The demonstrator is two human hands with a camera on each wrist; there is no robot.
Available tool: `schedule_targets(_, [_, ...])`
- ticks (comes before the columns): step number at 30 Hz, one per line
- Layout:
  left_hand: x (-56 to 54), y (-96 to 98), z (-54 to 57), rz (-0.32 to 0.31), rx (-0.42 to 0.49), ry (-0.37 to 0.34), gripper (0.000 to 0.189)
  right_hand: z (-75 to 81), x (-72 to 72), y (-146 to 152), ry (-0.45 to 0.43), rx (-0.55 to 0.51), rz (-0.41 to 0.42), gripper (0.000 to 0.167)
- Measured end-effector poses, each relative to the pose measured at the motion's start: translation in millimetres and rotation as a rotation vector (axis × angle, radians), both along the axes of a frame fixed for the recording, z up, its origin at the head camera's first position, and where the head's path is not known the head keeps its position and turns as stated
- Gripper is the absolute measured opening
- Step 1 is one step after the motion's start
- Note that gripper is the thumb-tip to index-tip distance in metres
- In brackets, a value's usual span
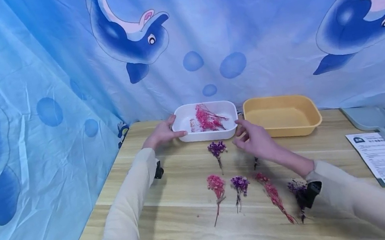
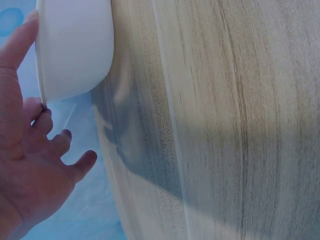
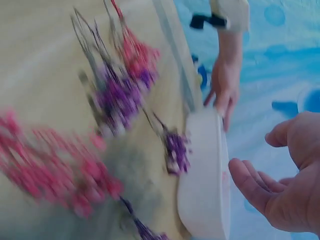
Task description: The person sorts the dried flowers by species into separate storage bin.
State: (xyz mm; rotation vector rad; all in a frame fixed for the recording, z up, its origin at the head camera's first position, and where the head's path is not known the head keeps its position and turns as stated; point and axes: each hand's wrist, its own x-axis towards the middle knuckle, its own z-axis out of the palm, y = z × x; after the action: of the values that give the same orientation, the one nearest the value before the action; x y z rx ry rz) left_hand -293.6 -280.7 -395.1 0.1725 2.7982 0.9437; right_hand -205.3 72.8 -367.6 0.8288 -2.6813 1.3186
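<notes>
Low in the middle of the frame we see small bunches of dried flowers point(image 1: 240, 186), pink and purple, lying on the table point(image 1: 178, 235). Above them, right of centre, the right hand point(image 1: 259, 139) has its thumb and fingers apart at the white tray point(image 1: 205, 136); we cannot tell whether it touches. Left of centre, the left hand point(image 1: 161, 134) clasps the tray's end. Inside we see pink sprigs point(image 1: 208, 120); behind hangs a blue curtain point(image 1: 202, 25)
</notes>
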Motion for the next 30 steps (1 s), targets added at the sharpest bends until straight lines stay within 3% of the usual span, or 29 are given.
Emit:
schedule_targets(13, [0.0,-2.9,-1.9,0.005,0.019,-0.006,0.108,-23.9,62.6,-18.2,-0.008,-0.114,0.016,0.080])
schedule_targets(26, [4.2,-0.4,1.9,-0.007,0.027,0.003,0.108,-29.4,104.9,-36.2,-0.152,-0.105,0.089,0.080])
schedule_targets(30, [4.7,0.2,2.1,-0.006,0.027,0.003,0.108,-34.7,114.5,-41.2,-0.146,-0.106,0.123,0.082])
